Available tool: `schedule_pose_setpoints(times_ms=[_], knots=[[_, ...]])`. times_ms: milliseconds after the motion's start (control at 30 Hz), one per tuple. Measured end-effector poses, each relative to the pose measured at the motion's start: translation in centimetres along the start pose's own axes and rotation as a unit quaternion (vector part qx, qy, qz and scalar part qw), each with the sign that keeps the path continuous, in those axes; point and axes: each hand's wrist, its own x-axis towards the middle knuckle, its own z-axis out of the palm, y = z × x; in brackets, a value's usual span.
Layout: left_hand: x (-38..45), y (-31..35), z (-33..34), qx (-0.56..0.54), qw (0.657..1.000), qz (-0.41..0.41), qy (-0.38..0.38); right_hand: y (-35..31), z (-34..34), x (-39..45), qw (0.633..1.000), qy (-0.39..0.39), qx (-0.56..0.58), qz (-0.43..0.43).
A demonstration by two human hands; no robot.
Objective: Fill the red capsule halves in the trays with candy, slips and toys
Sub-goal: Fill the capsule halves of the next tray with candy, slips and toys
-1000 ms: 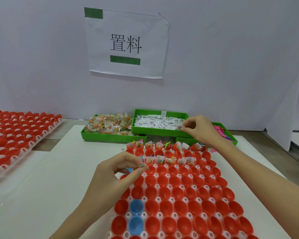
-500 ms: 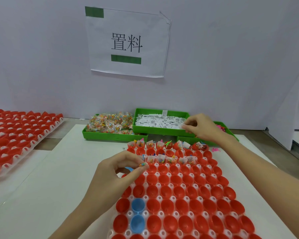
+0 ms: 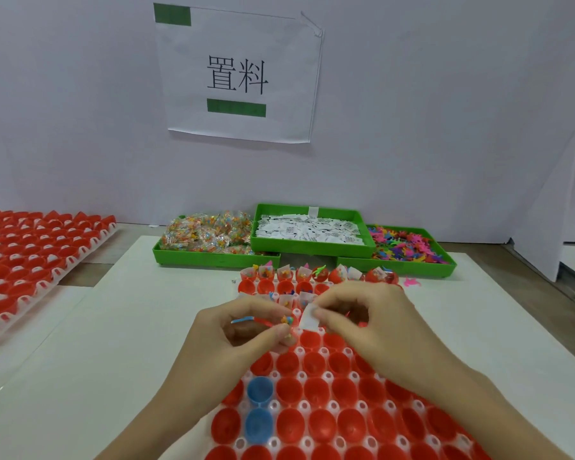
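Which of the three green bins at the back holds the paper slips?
The middle green bin, filled with white printed slips. The left bin holds clear candy packets, and the right bin holds small colourful toys.

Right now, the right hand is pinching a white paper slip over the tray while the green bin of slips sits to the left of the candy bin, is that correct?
Not quite. The head view shows the green bin of slips to the right of the candy bin, between it and the toy bin. The rest holds: the right hand pinches a white paper slip over the tray.
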Motion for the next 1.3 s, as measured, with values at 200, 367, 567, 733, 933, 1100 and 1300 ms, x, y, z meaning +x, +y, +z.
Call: schedule_pose_setpoints(times_ms=[200, 367, 567, 733, 933, 1100, 1300], knots=[[-0.8, -0.1, 0.7, 0.083, 0.994, 0.06, -0.047, -1.0, 0.1, -1.9, 0.997, -0.066, -0.031, -0.021], [-1.0, -0.1, 1.1, 0.1, 0.993, 0.06, -0.036, -0.6, 0.1, -2.5, 0.994, -0.102, -0.042, -0.021], [-1.0, 0.3, 1.0, 0.123, 0.988, 0.08, -0.037, 0.3, -1.6, -1.8, 0.993, -0.071, 0.087, 0.05], [-0.8, 0.3, 0.5, 0.1, 0.993, 0.066, -0.023, 4.7, -4.9, 2.1, 0.996, 0.01, 0.017, 0.084], [-0.4, 0.0, 0.2, 0.105, 0.993, 0.058, -0.009, 15.7, -8.5, 9.2, 0.957, 0.079, -0.185, 0.21], [-0.2, -0.1, 0.0, 0.118, 0.991, 0.07, 0.0, 20.6, -8.9, 11.0, 0.925, -0.006, -0.325, 0.195], [-0.1, -0.3, -0.3, 0.129, 0.989, 0.069, -0.004, 21.8, -8.7, 12.6, 0.892, -0.093, -0.393, 0.205]])
